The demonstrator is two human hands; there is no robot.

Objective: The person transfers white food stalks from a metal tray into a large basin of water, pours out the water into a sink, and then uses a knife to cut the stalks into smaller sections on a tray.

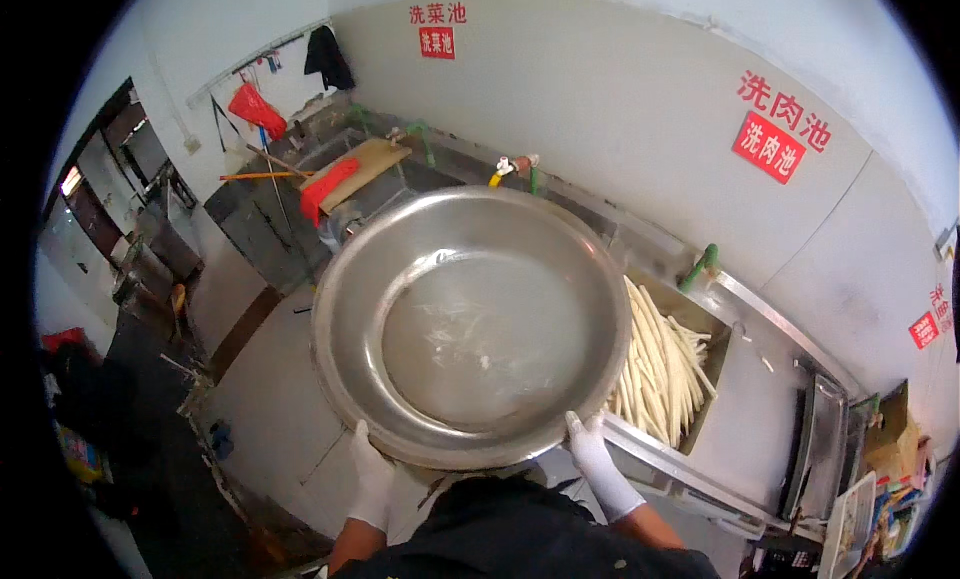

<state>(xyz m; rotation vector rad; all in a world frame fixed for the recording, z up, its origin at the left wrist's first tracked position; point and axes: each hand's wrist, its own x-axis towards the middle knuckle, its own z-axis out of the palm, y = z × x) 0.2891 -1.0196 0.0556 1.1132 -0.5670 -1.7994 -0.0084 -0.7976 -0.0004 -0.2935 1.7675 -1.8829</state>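
Observation:
A large round stainless-steel basin (480, 339) fills the middle of the head view, its inside facing up towards me. Some pale streaks and a small white scrap lie on its bottom. My left hand (370, 470), in a white glove, grips the near left part of the rim. On the near right part, my right hand (591, 451), gloved the same way, holds the rim with the thumb on top. The fingers of both hands are hidden under the basin. Just right of the basin, long pale peeled stalks (664, 361) are heaped in a sink, partly covered by the rim.
The stainless-steel sink counter (750, 399) runs along the wall at the right. A tap (514, 166) and a green pipe (699, 267) stand behind it. A wooden board (375, 166) bears a red cloth (328, 189). Crates (847, 519) stand at far right, above tiled floor (262, 399).

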